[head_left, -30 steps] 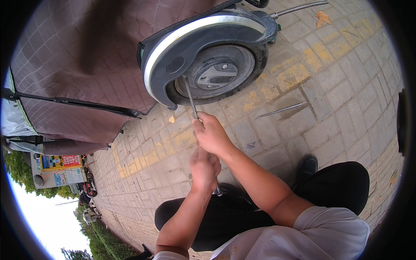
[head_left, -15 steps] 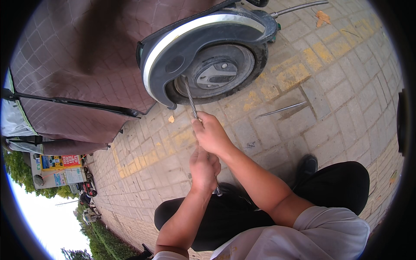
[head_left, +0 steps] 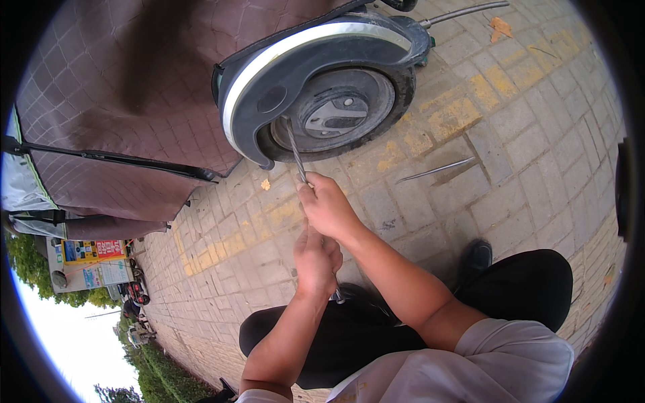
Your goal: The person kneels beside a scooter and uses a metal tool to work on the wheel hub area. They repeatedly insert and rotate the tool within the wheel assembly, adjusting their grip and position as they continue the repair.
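Observation:
Both my hands are closed around one long metal tire lever (head_left: 296, 151), which has a twisted shaft. My right hand (head_left: 327, 205) grips it higher up, toward the wheel. Just below, my left hand (head_left: 316, 262) wraps round the lower part, and the rounded end of the bar shows under it. The far tip reaches the edge of a scooter wheel (head_left: 356, 101), between the rim and the dark tire (head_left: 405, 87); exactly how it sits there is hidden. Over the wheel curves a dark fender (head_left: 269, 101) with a pale band.
A second slim metal bar (head_left: 437, 170) lies on the paving right of my hands. Brown quilted cover (head_left: 127, 80) hangs over the vehicle at left. A metal rod (head_left: 463, 13) sticks out past the fender. My knees (head_left: 531, 282) are bent close below my arms.

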Action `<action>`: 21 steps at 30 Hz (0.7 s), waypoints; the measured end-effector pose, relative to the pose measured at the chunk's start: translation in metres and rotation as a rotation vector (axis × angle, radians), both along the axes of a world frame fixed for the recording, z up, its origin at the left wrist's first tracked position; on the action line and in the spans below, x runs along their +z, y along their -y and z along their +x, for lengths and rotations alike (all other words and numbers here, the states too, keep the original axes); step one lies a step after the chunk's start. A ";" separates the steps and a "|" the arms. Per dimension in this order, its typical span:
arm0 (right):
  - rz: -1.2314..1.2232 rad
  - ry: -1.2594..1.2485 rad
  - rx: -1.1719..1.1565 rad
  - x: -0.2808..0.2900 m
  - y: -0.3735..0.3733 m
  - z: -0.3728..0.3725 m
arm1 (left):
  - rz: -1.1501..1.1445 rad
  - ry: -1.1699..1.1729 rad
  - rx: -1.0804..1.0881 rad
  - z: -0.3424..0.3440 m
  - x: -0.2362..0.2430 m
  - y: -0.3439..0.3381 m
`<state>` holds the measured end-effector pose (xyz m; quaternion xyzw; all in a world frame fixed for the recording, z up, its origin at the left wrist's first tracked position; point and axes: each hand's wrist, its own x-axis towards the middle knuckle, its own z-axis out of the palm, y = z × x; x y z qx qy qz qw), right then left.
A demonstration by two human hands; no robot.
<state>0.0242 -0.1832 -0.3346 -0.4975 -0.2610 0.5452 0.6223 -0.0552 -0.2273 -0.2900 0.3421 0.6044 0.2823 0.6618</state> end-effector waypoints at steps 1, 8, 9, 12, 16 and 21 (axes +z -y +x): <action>0.003 0.000 0.000 0.000 0.000 0.000 | 0.006 0.006 -0.008 0.000 0.000 0.000; 0.012 0.006 -0.004 -0.001 -0.001 -0.001 | 0.005 -0.001 -0.001 0.000 0.000 0.000; 0.014 0.030 -0.011 -0.002 -0.001 -0.001 | 0.007 -0.002 0.001 0.000 0.000 0.000; 0.022 0.059 -0.020 -0.003 -0.002 -0.001 | 0.010 -0.002 0.000 0.001 0.000 0.000; 0.012 0.035 -0.012 -0.004 -0.002 -0.002 | -0.004 0.004 -0.005 0.000 0.001 0.000; 0.013 0.037 -0.014 -0.003 -0.002 -0.002 | -0.001 -0.015 0.015 0.000 0.000 0.000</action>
